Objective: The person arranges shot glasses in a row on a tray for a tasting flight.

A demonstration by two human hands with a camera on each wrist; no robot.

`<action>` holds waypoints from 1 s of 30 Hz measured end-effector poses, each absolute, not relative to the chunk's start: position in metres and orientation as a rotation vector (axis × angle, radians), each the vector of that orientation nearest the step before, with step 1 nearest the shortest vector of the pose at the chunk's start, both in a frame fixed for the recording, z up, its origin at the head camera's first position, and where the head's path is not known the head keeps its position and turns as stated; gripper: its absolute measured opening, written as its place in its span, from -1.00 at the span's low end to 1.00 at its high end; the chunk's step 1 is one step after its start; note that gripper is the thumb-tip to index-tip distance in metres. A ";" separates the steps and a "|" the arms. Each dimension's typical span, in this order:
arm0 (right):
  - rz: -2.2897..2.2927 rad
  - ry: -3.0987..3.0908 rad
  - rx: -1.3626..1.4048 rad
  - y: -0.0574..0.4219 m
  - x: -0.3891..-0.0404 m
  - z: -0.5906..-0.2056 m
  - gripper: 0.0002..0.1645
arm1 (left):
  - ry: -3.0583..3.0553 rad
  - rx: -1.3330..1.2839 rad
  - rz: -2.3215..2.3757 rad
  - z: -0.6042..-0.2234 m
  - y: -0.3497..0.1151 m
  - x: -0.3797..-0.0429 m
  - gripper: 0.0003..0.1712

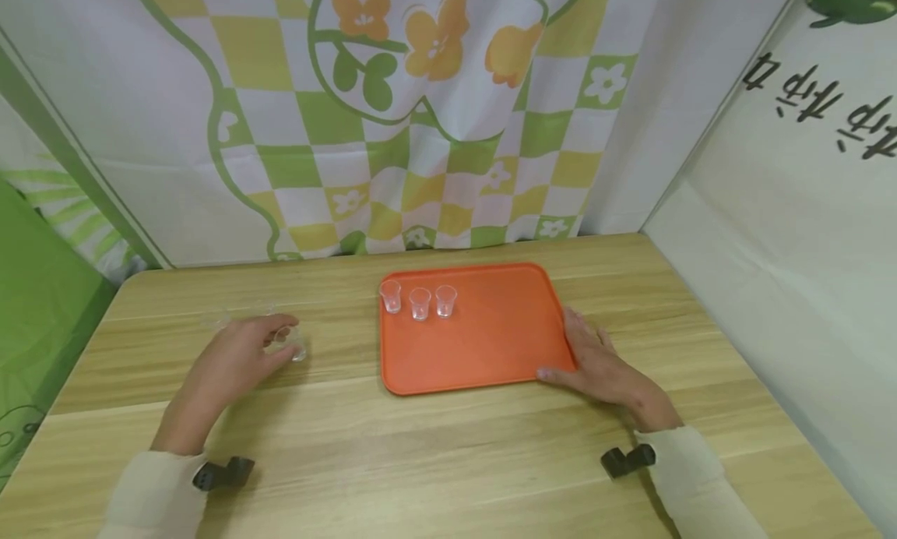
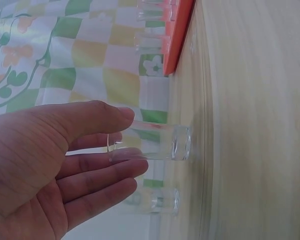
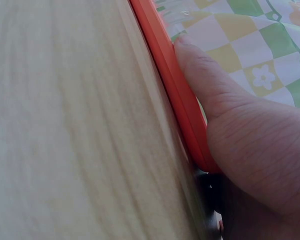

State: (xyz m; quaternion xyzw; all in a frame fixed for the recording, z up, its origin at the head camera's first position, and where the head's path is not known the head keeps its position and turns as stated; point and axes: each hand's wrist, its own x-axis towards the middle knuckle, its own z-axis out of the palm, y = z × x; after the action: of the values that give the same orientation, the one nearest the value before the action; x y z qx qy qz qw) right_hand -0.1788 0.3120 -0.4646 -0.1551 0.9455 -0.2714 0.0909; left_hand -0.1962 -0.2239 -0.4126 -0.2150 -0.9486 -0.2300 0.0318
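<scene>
A small clear glass point(image 2: 165, 142) stood base down over the left part of the desk point(image 1: 420, 461), toward its far left corner. The person's left hand point(image 1: 241, 356) was grasping it, the thumb on one side near the rim and the fingers bent around the other; whether the base touched the wood could not be told.

An orange tray point(image 1: 490, 348) lay flat on the desk, near the far edge and somewhat right of that edge's middle. The person's right hand point(image 1: 599, 364) was not clenched: it rested against the tray's right edge, fingers extended along that side and the thumb reaching to the near right corner.

On the tray, three more clear glasses stood upright in a short row by its far left corner: a left glass point(image 1: 391, 299) close beside the tray's left edge, a middle glass point(image 1: 420, 305) set slightly nearer the tray's near edge, and a right glass point(image 1: 444, 302) just beside it.

Beyond the left hand, toward the desk's far left corner, there seemed to be two further glasses, though they showed only faintly; the left wrist view showed one spare glass point(image 2: 162, 201) upright near the held one. Behind the desk's far edge hung a checked cloth point(image 1: 455, 212) with flowers.
</scene>
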 end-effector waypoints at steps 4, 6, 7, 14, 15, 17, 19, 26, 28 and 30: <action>-0.812 2.806 -0.459 0.312 -0.179 -0.463 0.42 | -2.925 -0.660 -0.714 -0.412 -0.220 -0.197 -0.53; -0.818 2.806 -0.461 0.312 -0.179 -0.463 0.42 | -2.926 -0.660 -0.715 -0.411 -0.217 -0.197 -0.52; -0.816 2.808 -0.463 0.312 -0.179 -0.463 0.42 | -2.923 -0.661 -0.713 -0.411 -0.216 -0.198 -0.52; -0.806 2.813 -0.466 0.311 -0.179 -0.464 0.42 | -2.882 -0.706 -0.714 -0.414 -0.207 -0.200 -0.54; -0.805 2.814 -0.466 0.311 -0.179 -0.464 0.42 | -2.879 -0.712 -0.717 -0.414 -0.205 -0.200 -0.54; -0.803 2.814 -0.465 0.311 -0.179 -0.464 0.43 | -2.875 -0.717 -0.719 -0.414 -0.202 -0.201 -0.54; -0.802 2.814 -0.464 0.311 -0.179 -0.464 0.43 | -2.874 -0.714 -0.718 -0.414 -0.199 -0.201 -0.54; -0.818 2.813 -0.469 0.311 -0.178 -0.463 0.42 | -2.826 -0.732 -0.699 -0.413 -0.186 -0.205 -0.58; -0.820 2.815 -0.473 0.311 -0.178 -0.464 0.42 | -2.817 -0.742 -0.706 -0.413 -0.183 -0.206 -0.58; -0.820 2.816 -0.476 0.312 -0.178 -0.464 0.42 | -2.816 -0.748 -0.716 -0.413 -0.180 -0.207 -0.57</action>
State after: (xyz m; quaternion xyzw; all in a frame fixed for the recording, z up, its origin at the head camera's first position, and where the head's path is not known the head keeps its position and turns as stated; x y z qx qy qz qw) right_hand -0.1775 0.3117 -0.4640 -0.1595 0.9443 -0.2749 0.0850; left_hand -0.2072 -0.1795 -0.4128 -0.2487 -0.9362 -0.2381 0.0705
